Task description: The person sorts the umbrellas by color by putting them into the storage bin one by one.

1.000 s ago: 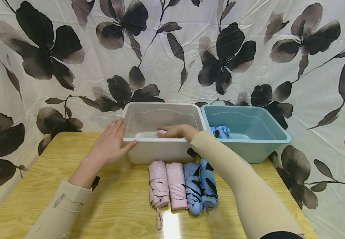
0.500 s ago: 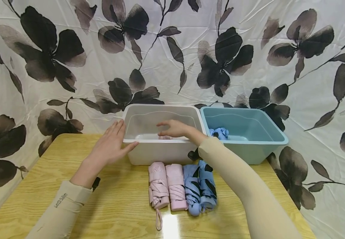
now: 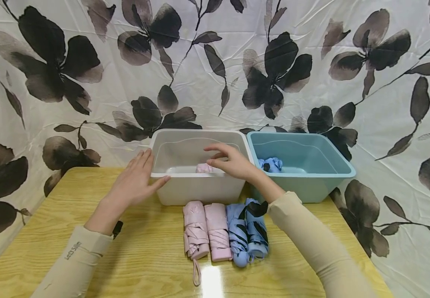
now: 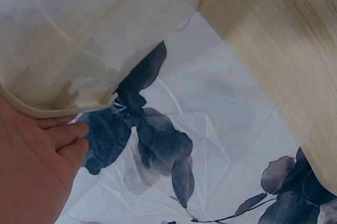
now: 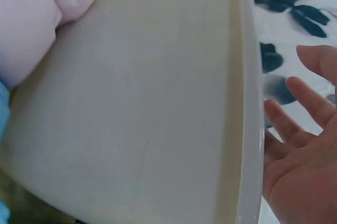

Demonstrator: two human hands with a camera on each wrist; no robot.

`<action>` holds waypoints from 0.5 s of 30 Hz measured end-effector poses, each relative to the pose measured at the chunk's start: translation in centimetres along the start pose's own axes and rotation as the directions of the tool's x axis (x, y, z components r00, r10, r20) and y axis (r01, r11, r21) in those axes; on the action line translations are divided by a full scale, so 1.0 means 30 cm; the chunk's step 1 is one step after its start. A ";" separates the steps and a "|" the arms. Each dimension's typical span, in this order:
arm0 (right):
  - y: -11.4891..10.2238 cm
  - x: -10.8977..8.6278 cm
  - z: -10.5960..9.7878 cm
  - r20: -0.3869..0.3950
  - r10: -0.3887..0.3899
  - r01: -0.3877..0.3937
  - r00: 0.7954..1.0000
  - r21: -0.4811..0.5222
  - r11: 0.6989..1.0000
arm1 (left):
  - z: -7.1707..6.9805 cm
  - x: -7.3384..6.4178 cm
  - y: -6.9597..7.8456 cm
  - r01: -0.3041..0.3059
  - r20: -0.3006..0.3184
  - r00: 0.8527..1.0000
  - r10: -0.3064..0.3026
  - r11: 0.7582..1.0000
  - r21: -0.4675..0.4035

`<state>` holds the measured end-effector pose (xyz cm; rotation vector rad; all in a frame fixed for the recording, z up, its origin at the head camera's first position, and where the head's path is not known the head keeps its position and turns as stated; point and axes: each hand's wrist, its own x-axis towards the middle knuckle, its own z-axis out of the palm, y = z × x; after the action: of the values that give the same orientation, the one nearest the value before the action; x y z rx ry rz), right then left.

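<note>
- The left hand [image 3: 133, 182] lies against the outer left side of a pale grey-white, rectangular bin [image 3: 200, 191], fingers straight and thumb spread toward its near rim; this grip is extended and curls round nothing.
- The right hand [image 3: 234, 162] hangs over the same bin, near its right end, with lightly bent fingers and a gap between thumb and forefinger; this grip is slack and holds nothing.
- A pink fabric bundle [image 3: 204, 168] lies inside that bin, partly hidden by the near wall, just beside the right hand.
- The grey-white bin stands along the far edge of a yellow wood-grain surface [image 3: 133, 256]; a teal-blue, rectangular bin [image 3: 308, 189] stands beside it, toward the far right corner, with a blue and black fabric bundle [image 3: 273, 165] in its left end.
- Nearer the surface's near edge, four folded umbrellas lie side by side: a pink umbrella with a wrist loop [image 3: 195, 225], a plain pink umbrella [image 3: 217, 231], a blue and black umbrella with a rounded end [image 3: 238, 234] and a blue and black umbrella with a flat end [image 3: 257, 238].
</note>
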<state>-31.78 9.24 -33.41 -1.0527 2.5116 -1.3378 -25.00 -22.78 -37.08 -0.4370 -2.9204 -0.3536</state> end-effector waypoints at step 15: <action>0.048 -0.299 0.015 -0.402 -0.174 0.224 0.899 0.079 0.971 | -0.006 -0.001 0.009 -0.004 -0.006 1.000 0.003 1.000 -0.011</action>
<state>-25.59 15.04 -36.72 -1.1383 2.5938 -1.9106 -24.87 -22.59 -36.85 -0.4420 -2.9132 -0.3707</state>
